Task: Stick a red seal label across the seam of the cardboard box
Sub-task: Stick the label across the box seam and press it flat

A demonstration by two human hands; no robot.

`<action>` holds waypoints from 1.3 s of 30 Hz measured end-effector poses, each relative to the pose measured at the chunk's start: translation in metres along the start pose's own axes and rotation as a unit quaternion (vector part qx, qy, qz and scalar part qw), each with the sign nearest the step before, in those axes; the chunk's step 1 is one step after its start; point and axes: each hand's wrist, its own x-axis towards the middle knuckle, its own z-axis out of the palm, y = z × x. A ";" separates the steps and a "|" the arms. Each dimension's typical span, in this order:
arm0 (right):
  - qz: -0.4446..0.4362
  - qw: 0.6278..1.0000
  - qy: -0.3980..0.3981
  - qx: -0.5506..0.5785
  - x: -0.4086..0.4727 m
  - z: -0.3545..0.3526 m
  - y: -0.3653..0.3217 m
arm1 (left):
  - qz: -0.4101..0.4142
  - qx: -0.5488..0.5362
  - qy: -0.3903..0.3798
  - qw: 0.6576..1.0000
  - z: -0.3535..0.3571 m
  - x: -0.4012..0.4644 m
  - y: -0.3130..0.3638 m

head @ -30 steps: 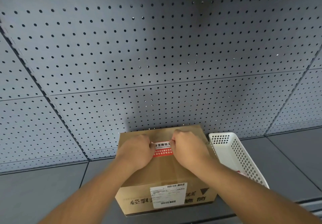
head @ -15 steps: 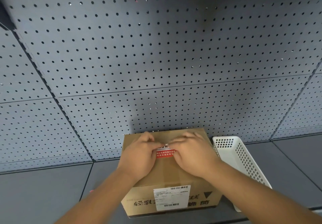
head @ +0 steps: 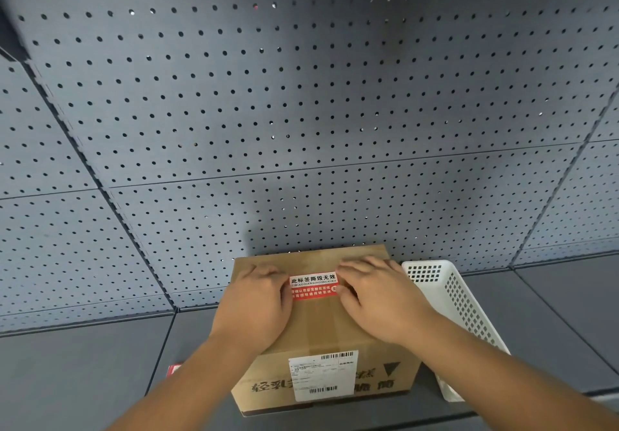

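Note:
A brown cardboard box (head: 321,326) stands on the grey shelf, with a white shipping label on its near face. A red and white seal label (head: 313,286) lies flat across the taped seam on the box top. My left hand (head: 254,303) rests flat on the box top, its fingers at the label's left end. My right hand (head: 382,296) lies flat on the top too, fingers spread at the label's right end. Both ends of the label are partly hidden under my fingers.
A white perforated plastic basket (head: 459,300) stands right beside the box. A small red and white scrap (head: 174,369) peeks out left of my left forearm. A grey pegboard wall (head: 301,112) rises directly behind the box.
My hands went from pinching the label just above the box to lying flat on it. The label now sits pressed on the seam, more of it showing between my hands.

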 end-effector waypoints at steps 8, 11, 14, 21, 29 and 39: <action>-0.089 0.989 -0.115 0.019 -0.011 0.000 -0.003 | 0.094 -0.018 -0.210 0.973 -0.014 -0.026 0.003; -0.102 0.988 -0.113 -0.002 -0.013 0.000 0.006 | 0.113 -0.012 -0.226 0.968 -0.018 -0.022 -0.007; -0.101 0.990 -0.102 -0.010 -0.017 0.000 0.008 | 0.129 0.000 -0.227 0.965 -0.017 -0.024 -0.015; -0.099 0.995 -0.014 -0.020 -0.024 0.003 0.014 | 0.118 -0.054 -0.113 0.985 -0.009 -0.041 -0.020; -0.103 0.994 0.020 -0.016 -0.027 0.006 0.002 | 0.159 -0.006 -0.135 0.978 -0.018 -0.040 -0.006; -0.075 0.997 0.009 -0.001 -0.029 0.011 -0.001 | 0.140 -0.050 -0.108 0.983 -0.005 -0.043 -0.003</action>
